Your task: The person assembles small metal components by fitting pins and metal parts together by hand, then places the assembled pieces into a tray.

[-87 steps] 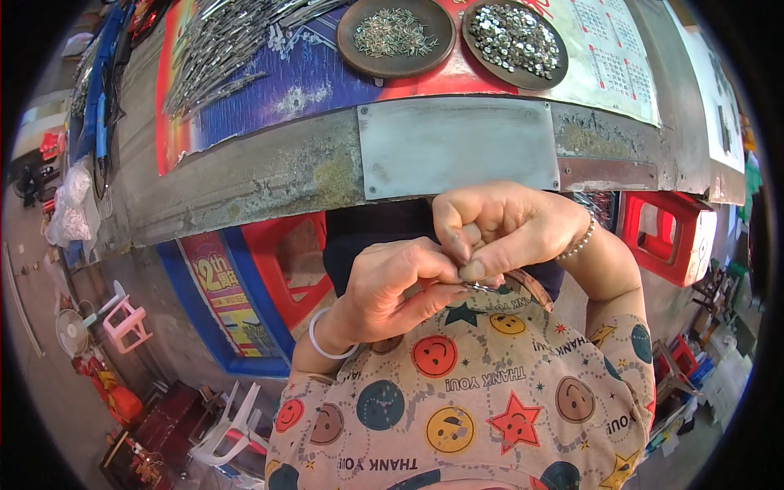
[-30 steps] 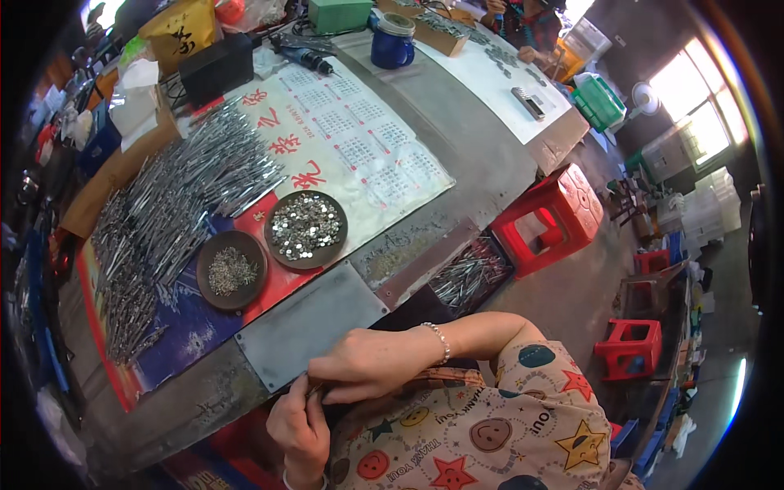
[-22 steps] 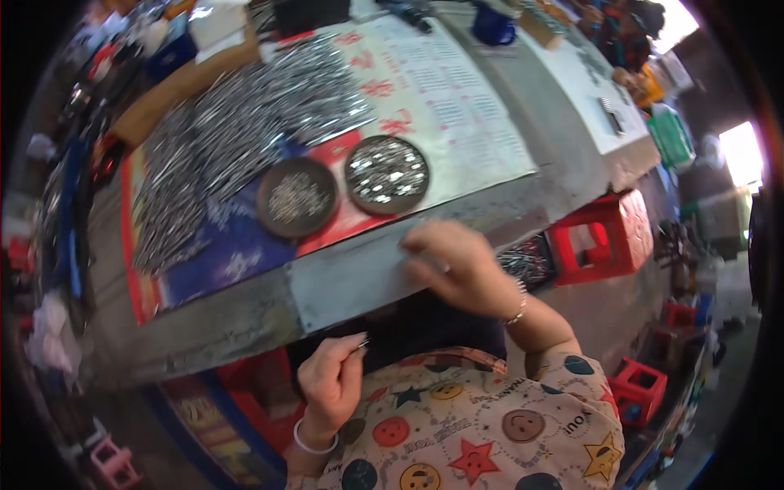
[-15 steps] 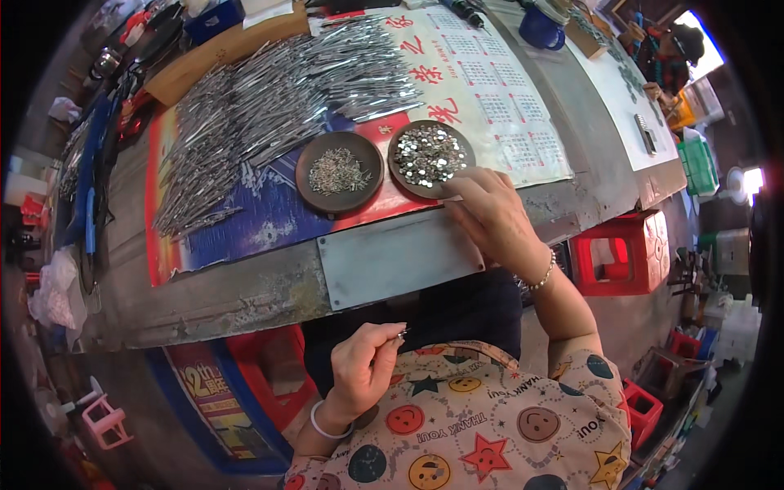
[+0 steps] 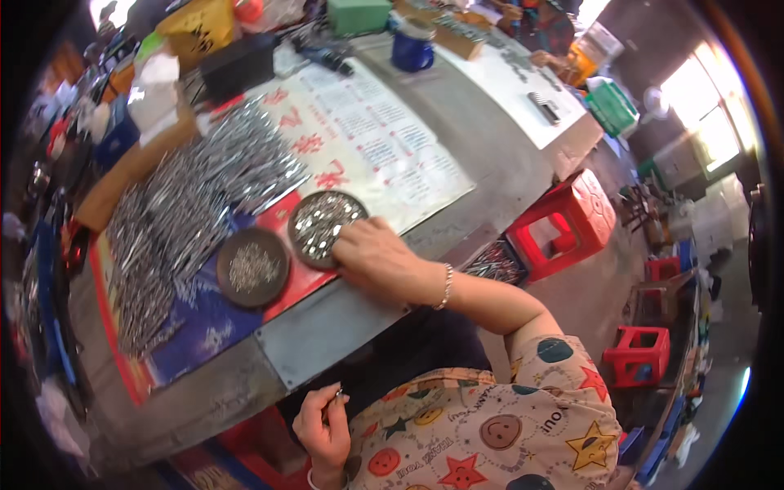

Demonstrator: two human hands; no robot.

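My right hand [image 5: 377, 260] is at the near right side of a round brown bowl [image 5: 300, 252] holding many small shiny discs [image 5: 320, 219]. Its fingers curl down at the rim; whatever they hold is hidden. Beside it on the left stands a second brown bowl [image 5: 232, 287] with small thin metal pins [image 5: 254, 268]. Low in front of my body, my left hand [image 5: 323, 431] pinches a tiny dark metal piece [image 5: 338, 393] between thumb and forefinger. A smooth grey plate [image 5: 318, 333] lies along the table's front edge.
A large pile of slim metal strips [image 5: 208, 184] covers the printed sheet [image 5: 400, 155] behind the bowls. A wooden bar [image 5: 135, 175] borders the pile at left. Farther back stands a blue mug [image 5: 412, 53]. Red stools [image 5: 563, 220] are right of the table.
The view has turned and shifted, so the table now appears tilted. My right hand remains at the disc bowl, its fingers more curled. My left hand still pinches the tiny piece.
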